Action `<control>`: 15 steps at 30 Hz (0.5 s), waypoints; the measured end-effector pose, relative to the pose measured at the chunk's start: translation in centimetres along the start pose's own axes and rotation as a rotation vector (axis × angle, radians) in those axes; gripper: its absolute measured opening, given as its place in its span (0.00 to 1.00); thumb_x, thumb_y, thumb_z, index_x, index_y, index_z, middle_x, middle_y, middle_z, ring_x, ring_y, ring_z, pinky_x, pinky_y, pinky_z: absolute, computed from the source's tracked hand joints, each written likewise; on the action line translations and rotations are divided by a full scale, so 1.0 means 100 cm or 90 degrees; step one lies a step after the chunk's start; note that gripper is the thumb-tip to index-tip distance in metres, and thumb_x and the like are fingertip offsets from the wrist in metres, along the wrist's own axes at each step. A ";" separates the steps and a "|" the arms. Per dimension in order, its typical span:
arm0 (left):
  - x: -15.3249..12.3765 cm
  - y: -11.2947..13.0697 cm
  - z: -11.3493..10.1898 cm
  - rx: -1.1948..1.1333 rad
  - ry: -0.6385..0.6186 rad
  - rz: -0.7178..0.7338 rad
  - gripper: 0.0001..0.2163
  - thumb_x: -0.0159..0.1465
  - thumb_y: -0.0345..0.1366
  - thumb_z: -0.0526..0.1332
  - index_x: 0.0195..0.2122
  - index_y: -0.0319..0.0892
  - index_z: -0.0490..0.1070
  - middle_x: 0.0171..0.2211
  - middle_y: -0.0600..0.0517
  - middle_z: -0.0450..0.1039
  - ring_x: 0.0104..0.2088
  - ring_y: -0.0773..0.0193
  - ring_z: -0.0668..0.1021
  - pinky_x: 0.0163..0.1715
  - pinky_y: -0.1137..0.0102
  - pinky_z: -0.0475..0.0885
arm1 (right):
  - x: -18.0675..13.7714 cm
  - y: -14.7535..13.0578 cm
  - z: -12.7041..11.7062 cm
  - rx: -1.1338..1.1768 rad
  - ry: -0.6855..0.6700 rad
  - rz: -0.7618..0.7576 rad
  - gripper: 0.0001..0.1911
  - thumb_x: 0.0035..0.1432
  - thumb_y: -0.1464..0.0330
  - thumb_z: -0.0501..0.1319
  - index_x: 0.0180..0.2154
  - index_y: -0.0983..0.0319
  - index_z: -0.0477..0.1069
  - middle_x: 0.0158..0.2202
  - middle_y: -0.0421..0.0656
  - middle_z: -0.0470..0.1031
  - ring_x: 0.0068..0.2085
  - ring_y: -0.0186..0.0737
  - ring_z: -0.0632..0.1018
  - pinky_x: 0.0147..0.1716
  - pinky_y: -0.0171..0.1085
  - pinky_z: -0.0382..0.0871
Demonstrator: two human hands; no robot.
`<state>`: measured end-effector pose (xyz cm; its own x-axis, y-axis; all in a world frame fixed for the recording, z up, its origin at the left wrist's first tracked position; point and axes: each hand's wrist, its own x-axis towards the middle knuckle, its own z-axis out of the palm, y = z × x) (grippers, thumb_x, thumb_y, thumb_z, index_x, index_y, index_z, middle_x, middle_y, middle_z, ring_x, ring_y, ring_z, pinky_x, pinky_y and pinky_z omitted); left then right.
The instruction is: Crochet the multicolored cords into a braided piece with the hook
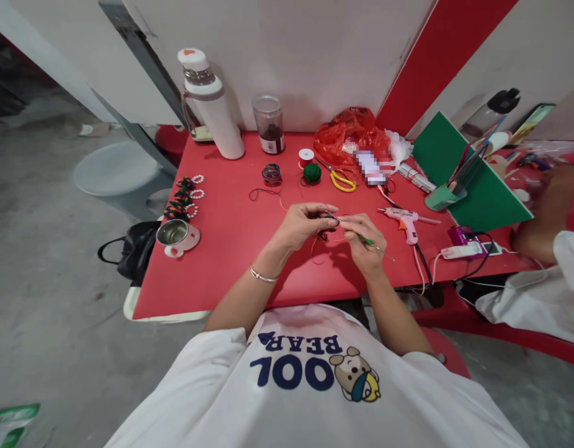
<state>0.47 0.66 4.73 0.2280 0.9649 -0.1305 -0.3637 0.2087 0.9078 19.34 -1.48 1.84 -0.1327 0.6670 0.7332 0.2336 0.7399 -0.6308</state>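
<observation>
Over the middle of the red table, my left hand pinches a small dark multicoloured piece of crochet work. My right hand is closed around a crochet hook with a green grip, its tip meeting the work at the left fingertips. Fine yarn trails below the piece. Beyond my hands lie a ball of multicoloured yarn, a ball of green yarn and a white spool. The exact stitches are hidden by my fingers.
A tall white bottle, a clear jar and a red plastic bag stand at the back. Yellow-handled pliers and a pink glue gun lie rightward. A cup stands left. A co-worker's arm is at right.
</observation>
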 end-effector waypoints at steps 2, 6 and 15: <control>0.001 -0.003 0.004 0.011 0.041 0.030 0.25 0.41 0.38 0.83 0.40 0.36 0.84 0.28 0.51 0.80 0.29 0.67 0.80 0.33 0.71 0.75 | 0.000 -0.003 0.002 -0.058 0.004 -0.008 0.13 0.70 0.66 0.65 0.53 0.46 0.81 0.47 0.43 0.85 0.48 0.45 0.83 0.49 0.48 0.79; 0.001 -0.004 0.017 -0.031 0.109 0.055 0.23 0.42 0.35 0.82 0.40 0.37 0.84 0.22 0.58 0.73 0.22 0.74 0.72 0.24 0.76 0.66 | -0.005 -0.003 0.011 -0.196 0.065 -0.097 0.18 0.68 0.65 0.68 0.57 0.45 0.80 0.47 0.45 0.84 0.48 0.46 0.80 0.47 0.46 0.77; -0.005 0.008 0.010 -0.106 0.035 -0.080 0.22 0.41 0.33 0.82 0.38 0.36 0.84 0.22 0.56 0.73 0.18 0.76 0.68 0.15 0.77 0.53 | -0.005 0.014 0.008 -0.024 0.061 -0.002 0.11 0.70 0.57 0.63 0.48 0.48 0.83 0.44 0.44 0.85 0.44 0.46 0.84 0.43 0.50 0.81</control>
<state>0.97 0.14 5.94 0.2325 0.9361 -0.2639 -0.4807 0.3465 0.8055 18.99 -0.71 0.43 -0.0412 0.6519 0.7572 0.2696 0.7370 -0.6198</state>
